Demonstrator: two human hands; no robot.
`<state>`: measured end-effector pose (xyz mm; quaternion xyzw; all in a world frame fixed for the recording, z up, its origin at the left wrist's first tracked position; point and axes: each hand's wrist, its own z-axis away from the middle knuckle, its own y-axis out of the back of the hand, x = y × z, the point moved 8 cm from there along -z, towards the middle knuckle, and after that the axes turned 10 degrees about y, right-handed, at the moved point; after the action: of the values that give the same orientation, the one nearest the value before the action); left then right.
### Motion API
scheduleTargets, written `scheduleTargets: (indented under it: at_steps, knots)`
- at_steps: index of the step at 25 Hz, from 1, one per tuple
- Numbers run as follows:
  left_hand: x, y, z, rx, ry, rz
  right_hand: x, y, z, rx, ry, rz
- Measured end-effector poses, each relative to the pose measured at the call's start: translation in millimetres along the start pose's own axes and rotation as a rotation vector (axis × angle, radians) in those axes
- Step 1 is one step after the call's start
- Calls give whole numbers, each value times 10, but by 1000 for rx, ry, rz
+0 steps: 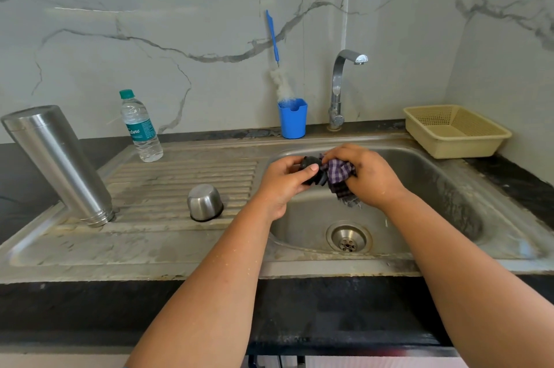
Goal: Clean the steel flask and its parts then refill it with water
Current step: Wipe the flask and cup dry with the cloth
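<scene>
Over the sink (449, 175), my left hand (283, 184) curls around the black stopper (311, 171), thumb across its front, while my right hand (368, 175) grips a checked cloth (340, 174) bunched against it. The flask (57, 163) stands upside down and tilted on the drainboard (168, 184), well to the left of both hands; its steel cap (205, 202) sits mouth-down between flask and hands. Most of the stopper is hidden by my fingers and the cloth, so I cannot make out its shape. A bottle (141, 126) stands behind.
</scene>
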<state>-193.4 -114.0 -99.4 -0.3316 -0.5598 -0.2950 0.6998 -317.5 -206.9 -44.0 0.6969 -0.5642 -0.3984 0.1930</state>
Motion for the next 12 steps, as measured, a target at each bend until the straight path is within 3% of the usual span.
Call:
scheduleTargets:
  at_steps: [5, 12]
  knots:
    - [22, 41, -12, 79, -41, 40, -82, -94, 16, -67, -21, -106]
    - [65, -152, 55, -168, -55, -14, 110, 48, 62, 61, -121, -205]
